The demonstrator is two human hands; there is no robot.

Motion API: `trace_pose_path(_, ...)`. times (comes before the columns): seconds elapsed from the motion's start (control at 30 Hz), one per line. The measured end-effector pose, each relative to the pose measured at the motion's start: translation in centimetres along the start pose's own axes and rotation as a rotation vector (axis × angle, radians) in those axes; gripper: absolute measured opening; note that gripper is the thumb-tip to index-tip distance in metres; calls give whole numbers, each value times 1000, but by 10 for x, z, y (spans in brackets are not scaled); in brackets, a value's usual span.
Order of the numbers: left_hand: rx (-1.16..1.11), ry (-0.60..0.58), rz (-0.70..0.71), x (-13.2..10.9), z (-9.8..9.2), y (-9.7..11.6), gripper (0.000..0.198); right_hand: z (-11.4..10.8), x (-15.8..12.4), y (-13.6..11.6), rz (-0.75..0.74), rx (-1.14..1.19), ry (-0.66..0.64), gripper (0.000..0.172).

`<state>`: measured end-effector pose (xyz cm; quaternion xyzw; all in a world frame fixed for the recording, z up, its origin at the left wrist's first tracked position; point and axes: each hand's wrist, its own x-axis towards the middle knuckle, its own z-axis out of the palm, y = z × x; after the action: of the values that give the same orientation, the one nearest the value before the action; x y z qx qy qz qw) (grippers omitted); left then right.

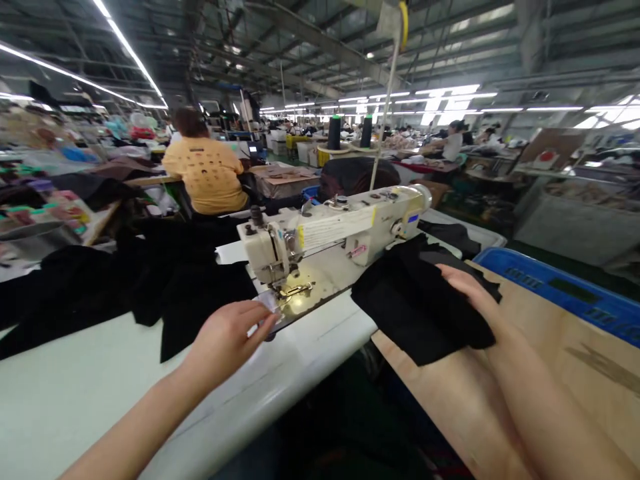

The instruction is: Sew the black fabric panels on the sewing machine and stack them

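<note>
A white sewing machine [330, 227] stands across the middle, its lamp lighting the metal plate under the needle. My left hand [233, 333] is beside the needle area, thumb and fingers pinched together at a small whitish, translucent piece [269, 301]; its kind I cannot make out. Over to the right, my right hand [470, 290] is closed on a black fabric piece [425, 300] that hangs over the table edge, with its fingers partly hidden behind the cloth.
More black fabric [135, 280] lies heaped left of the machine. A blue plastic crate [560, 287] sits at the right beside a wooden board [600, 373]. Dark thread cones [335, 133] stand behind the machine. A person in a yellow shirt [205, 173] sits further back.
</note>
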<state>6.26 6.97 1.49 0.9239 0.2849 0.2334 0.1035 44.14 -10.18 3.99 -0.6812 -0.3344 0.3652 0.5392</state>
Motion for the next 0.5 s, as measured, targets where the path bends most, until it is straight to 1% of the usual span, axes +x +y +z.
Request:
trace_pose_path(0.03, -108, 17, 37, 1, 2, 21, 31, 7, -9, -6, 44, 25, -81, 16)
trace_pose_path(0.07, -210, 34, 57, 3, 4, 42, 38, 17, -19, -10, 99, 50, -181, 15)
trace_pose_path(0.13, -406, 42, 52, 7, 9, 80, 74, 40, -36, -15, 202, 100, -397, 13)
trace_pose_path(0.17, -515, 23, 27, 10, 11, 95, 80, 51, -42, -16, 244, 132, -497, 12)
trace_pose_path(0.2, -638, -7, -16, 14, 12, 107, 72, 60, -47, -17, 277, 169, -570, 12)
trace_pose_path(0.23, -763, -35, -82, 17, 13, 115, 56, 67, -51, -19, 284, 208, -605, 13)
trace_pose_path(0.27, -875, -43, -166, 20, 12, 120, 39, 73, -53, -21, 263, 248, -599, 16)
trace_pose_path(0.3, -961, -21, -256, 23, 10, 122, 31, 76, -55, -24, 223, 290, -564, 21)
trace_pose_path(0.37, -1029, 105, -405, 25, 0, 119, 28, 79, -60, -29, 119, 391, -507, 44)
trace_pose_path(0.4, -1022, 180, -452, 25, -7, 115, 26, 79, -63, -32, 70, 434, -504, 57)
trace_pose_path(0.43, -1003, 244, -483, 24, -16, 111, 25, 79, -66, -33, 34, 450, -506, 64)
trace_pose_path(0.47, -983, 279, -506, 23, -24, 105, 25, 80, -69, -32, 11, 430, -512, 66)
trace_pose_path(0.5, -969, 277, -520, 21, -33, 99, 26, 82, -70, -31, -6, 382, -520, 61)
